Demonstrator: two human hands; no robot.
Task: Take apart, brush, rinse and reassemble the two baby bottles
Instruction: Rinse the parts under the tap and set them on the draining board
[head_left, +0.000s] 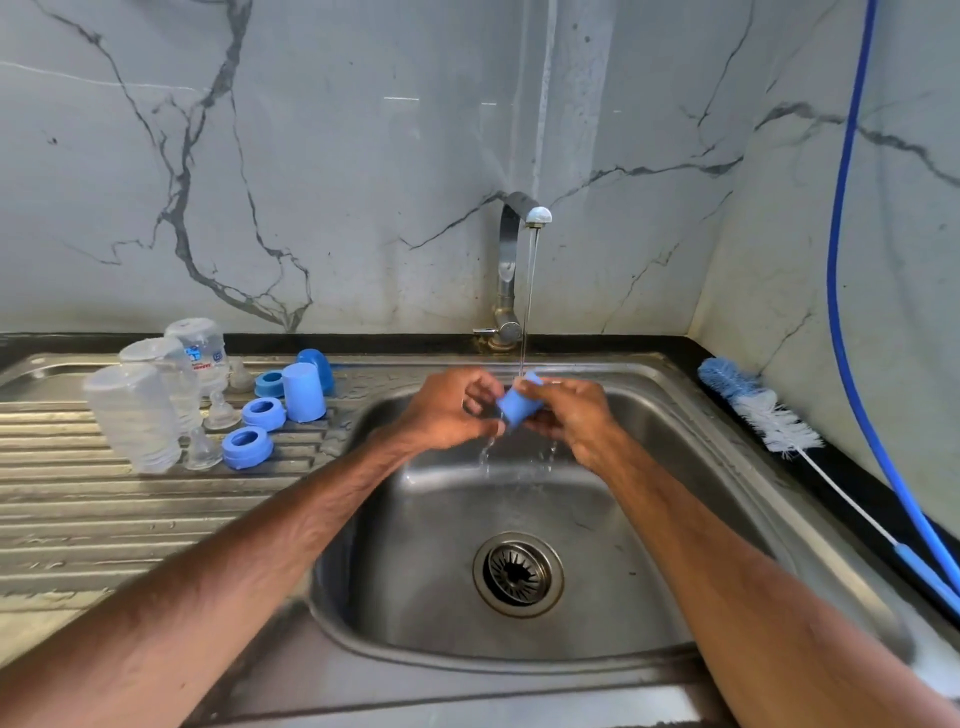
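Note:
Over the sink basin (649, 613) my left hand (449, 408) and my right hand (574, 415) both grip a blue bottle cap (517, 405), tilted under the running water from the tap (511, 260). Water drips off both hands. On the draining board (104, 519) at the left stand three clear bottles upside down (137, 415), clear teats (222, 410), three blue screw rings (248, 446) and another blue cap (304, 391) with a blue lid (318, 364) behind it.
A blue-and-white bottle brush (763, 410) lies on the dark counter right of the sink, its long handle running toward me. A blue hose (844, 208) hangs down the right wall. The drain strainer (518, 573) sits in the basin floor.

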